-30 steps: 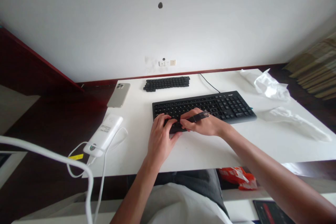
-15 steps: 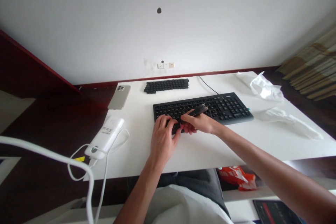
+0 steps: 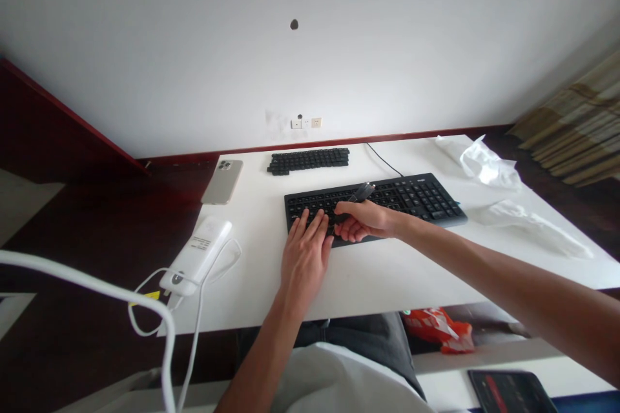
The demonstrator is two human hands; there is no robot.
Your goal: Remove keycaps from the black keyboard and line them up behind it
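Observation:
A black full-size keyboard (image 3: 426,206) lies on the white table, its left part partly covered by my hands. My left hand (image 3: 306,245) rests on its lower left area, fingers stretched out and lying flat on the keys. Just to the right, my right hand (image 3: 361,219) is closed around a slim black tool (image 3: 362,192), whose forked-looking upper end points up and to the right. The tool's lower end is hidden between my fingers, so its exact kind is unclear. Behind the keyboard, black keycaps (image 3: 310,160) are laid out in close rows with an uneven outline.
On the table's left are a phone (image 3: 223,182) and a white power bank (image 3: 197,257) with a looping white cable (image 3: 167,329). Crumpled clear plastic (image 3: 489,164) and another plastic bag (image 3: 537,226) lie at the right. A red bag (image 3: 438,329) sits below the table edge.
My left fingers have straightened from a curled pose and now lie flat on the keys. My right hand has shifted slightly, and the tool's upper end has moved left and up.

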